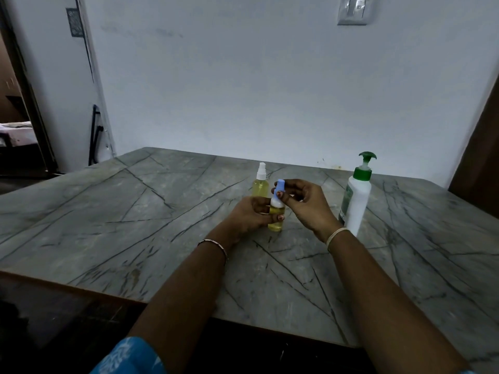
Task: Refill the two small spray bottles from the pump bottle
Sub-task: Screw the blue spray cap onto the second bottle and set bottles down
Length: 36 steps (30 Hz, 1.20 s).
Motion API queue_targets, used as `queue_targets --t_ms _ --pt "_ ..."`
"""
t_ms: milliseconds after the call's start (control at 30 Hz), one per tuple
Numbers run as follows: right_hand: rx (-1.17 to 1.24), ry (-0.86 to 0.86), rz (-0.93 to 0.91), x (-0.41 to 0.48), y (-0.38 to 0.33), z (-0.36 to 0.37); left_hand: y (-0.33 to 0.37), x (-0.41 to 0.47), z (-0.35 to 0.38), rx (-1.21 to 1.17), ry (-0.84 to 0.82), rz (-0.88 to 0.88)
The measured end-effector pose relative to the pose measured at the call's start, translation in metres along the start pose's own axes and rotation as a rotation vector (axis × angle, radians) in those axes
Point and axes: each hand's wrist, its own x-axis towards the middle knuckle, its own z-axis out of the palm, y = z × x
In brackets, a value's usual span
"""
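Watching the head view, I found the blue-capped spray bottle (276, 220) upright, near the pump bottle (357, 201) and on its left side. Its base was at or just above the grey veined table (135, 211); I could not tell which. The left hand (251, 214) had its fingers curled round the clear body, grasping it at mid-height. The right hand (305, 206) pinched the blue cap (279, 184) between thumb and fingertips, its other fingers loosely bent.

I judged this bottle light and small, with stiff but thin plastic walls that would give under a hard squeeze. Yellow liquid showed through most of its body, so any tilt with the top loose could spill. The smooth wall would turn slippery if wetted. The body was the place to hold it, and the narrow cap suited only a fingertip twist.

The 2nd bottle, a white-topped spray bottle (259, 184), stood free, farther left of the pump bottle and slightly behind the 1st. The pump bottle looked taller, opaque and probably heavier, so I would take it round its waist.
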Motion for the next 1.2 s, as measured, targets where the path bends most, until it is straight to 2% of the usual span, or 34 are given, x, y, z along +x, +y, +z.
queue_targets --t_ms 467,833,1200 --pt "-0.166 0.144 0.008 -0.001 0.002 0.007 0.001 -0.001 0.007 0.107 0.112 0.022" --pt "-0.246 0.183 -0.016 -0.003 0.002 0.010 0.001 0.001 0.008 0.187 0.163 0.014" --pt "-0.309 0.199 -0.006 -0.006 0.002 0.012 0.003 -0.003 0.011 0.306 0.218 0.115"
